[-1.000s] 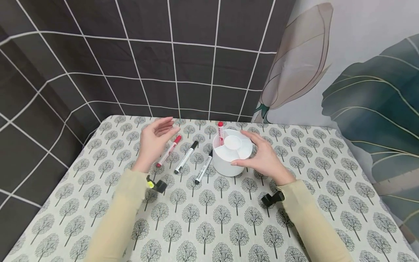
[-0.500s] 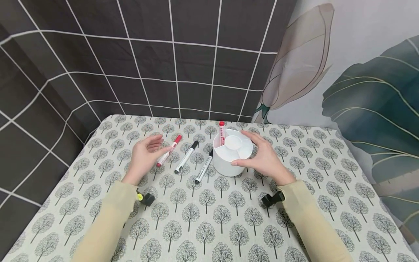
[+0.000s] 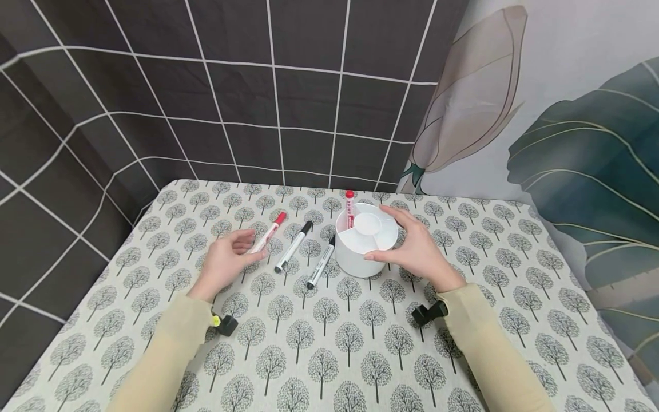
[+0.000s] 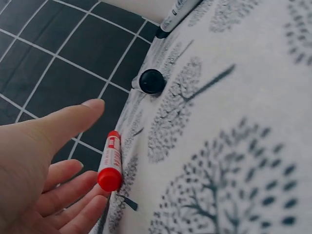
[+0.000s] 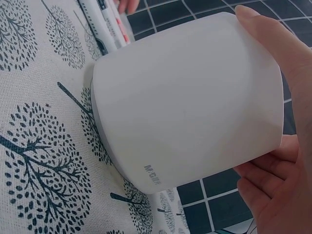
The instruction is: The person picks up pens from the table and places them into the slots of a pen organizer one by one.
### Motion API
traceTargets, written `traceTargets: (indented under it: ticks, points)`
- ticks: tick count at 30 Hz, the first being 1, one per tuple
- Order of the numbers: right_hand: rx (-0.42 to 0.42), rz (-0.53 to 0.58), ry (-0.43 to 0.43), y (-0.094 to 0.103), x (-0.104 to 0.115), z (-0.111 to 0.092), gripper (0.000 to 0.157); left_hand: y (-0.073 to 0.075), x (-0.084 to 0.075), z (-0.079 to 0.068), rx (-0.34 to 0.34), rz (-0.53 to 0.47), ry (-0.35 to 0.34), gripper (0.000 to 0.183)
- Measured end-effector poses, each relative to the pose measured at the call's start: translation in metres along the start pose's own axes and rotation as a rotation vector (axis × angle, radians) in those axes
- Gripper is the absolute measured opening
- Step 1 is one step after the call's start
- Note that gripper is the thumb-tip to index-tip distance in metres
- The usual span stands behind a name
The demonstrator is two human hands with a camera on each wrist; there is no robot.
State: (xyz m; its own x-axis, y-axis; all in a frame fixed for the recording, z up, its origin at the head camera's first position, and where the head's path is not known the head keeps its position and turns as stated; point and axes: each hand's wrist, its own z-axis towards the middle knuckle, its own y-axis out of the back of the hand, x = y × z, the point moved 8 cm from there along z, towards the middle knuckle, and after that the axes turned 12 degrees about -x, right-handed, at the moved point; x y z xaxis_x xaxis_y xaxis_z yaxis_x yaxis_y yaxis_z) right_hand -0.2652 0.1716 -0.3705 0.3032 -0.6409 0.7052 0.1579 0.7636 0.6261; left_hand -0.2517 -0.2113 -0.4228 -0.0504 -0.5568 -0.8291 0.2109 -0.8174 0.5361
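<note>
At the red marker point(image 3: 271, 229) lying on the cloth, my left hand point(image 3: 225, 262) has its thumb and fingers spread apart on either side. In the left wrist view the red marker point(image 4: 111, 158) lies close to the fingertips; whether they touch it I cannot tell. My right hand point(image 3: 419, 252) grips the rim of a white round pen holder point(image 3: 355, 260) with thumb and fingers. The holder stands upright and is divided into compartments. Another red marker point(image 3: 350, 210) stands in its back left compartment. The right wrist view shows the holder's smooth side point(image 5: 185, 107) with small lettering.
Two white markers with black caps lie between the left hand and the holder: one in the middle point(image 3: 293, 247), one beside the holder point(image 3: 321, 266). A tree-print cloth point(image 3: 324, 366) covers the table. Behind it hangs a dark grid-patterned curtain point(image 3: 304, 97).
My left hand has moved left, down and toward me, to the near end of the lying red marker. The right hand and the pen holder have stayed in place.
</note>
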Motion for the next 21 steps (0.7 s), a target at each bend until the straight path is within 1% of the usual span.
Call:
traceTargets:
  ticks: [6,10,17,21]
  points:
    - [0.001,0.016,0.006,-0.0009,0.0012,-0.0003,0.116,-0.0033,0.0017,-0.0016,0.007,0.047,-0.013,0.067]
    - [0.000,0.021,0.009,-0.0005,0.0014,-0.0002,0.115,-0.0046,0.0028,-0.0019,0.002,0.071,-0.003,0.059]
    - [-0.002,0.013,0.005,-0.0006,0.0000,-0.0001,0.116,-0.0045,0.0018,-0.0024,-0.018,0.092,-0.005,0.050]
    - [0.001,0.013,0.005,-0.0010,-0.0003,0.0002,0.116,-0.0031,0.0029,-0.0027,-0.035,0.107,0.000,0.042]
